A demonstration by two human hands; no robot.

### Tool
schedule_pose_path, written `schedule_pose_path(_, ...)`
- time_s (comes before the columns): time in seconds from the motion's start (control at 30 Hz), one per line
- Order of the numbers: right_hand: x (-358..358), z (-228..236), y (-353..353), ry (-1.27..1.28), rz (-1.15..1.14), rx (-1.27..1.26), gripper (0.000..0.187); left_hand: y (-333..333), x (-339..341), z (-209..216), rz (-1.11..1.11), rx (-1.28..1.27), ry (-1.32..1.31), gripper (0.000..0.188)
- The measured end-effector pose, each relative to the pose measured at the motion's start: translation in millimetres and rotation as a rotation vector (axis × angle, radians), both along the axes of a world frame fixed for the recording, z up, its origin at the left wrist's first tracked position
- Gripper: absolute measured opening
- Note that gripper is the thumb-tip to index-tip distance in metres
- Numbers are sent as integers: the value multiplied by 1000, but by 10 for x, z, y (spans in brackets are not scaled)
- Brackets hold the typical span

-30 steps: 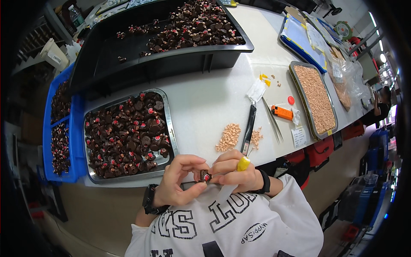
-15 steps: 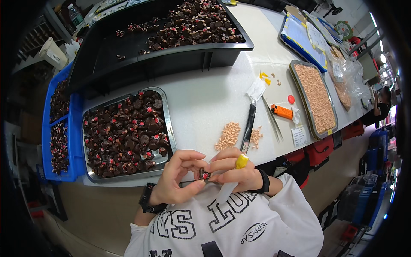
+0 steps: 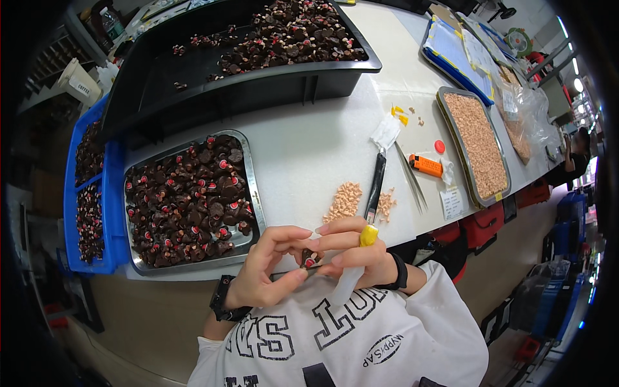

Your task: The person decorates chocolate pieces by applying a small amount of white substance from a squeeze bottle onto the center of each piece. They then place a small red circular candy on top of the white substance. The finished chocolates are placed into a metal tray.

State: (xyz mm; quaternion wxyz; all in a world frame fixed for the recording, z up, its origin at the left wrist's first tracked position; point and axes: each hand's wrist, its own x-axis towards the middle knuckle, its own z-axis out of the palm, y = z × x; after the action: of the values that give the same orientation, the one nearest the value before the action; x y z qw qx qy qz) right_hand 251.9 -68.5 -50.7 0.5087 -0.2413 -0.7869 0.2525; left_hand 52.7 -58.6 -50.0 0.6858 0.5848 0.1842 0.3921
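Close to my chest, my left hand pinches a small dark brown piece with a red and white spot and pale bits on it. Beside it, my right hand has its fingers curled round a whitish translucent tube with a yellow end. The right thumb and fingertips are close to the brown piece; whether they touch it I cannot tell. Ahead of the hands lie a pile of small peach-coloured bits and a black-handled knife-like tool. A metal tray of similar dark pieces stands to the left.
A large black bin of more dark pieces stands at the back, with a blue crate at the far left. Tweezers, an orange lighter, a red cap and a tray of peach bits lie to the right.
My right fingers have opened slightly away from the brown piece, and the tube has shifted a little to the right. The piece has turned a bit in my left fingers.
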Motion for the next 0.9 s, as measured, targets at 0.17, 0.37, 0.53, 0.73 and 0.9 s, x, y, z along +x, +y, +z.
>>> schedule_pose_path(0.17, -2, -39, 0, 44, 26, -8, 41, -1, 5, -10, -2, 6, -4, 49)
schedule_pose_path(0.37, 3, -19, 2, 52, 66, -31, 40, 8, -24, 16, -33, -2, 51, 48)
schedule_pose_path(0.53, -9, -20, -2, 70, 61, -29, 39, 11, -29, 30, -38, -1, 68, 46)
schedule_pose_path(0.73, -5, -11, 3, 48, 46, -17, 39, 3, -25, 19, -38, -25, 48, 43)
schedule_pose_path(0.9, 8, -2, 5, 6, 38, 2, 38, -1, -25, 33, -35, -40, 64, 41)
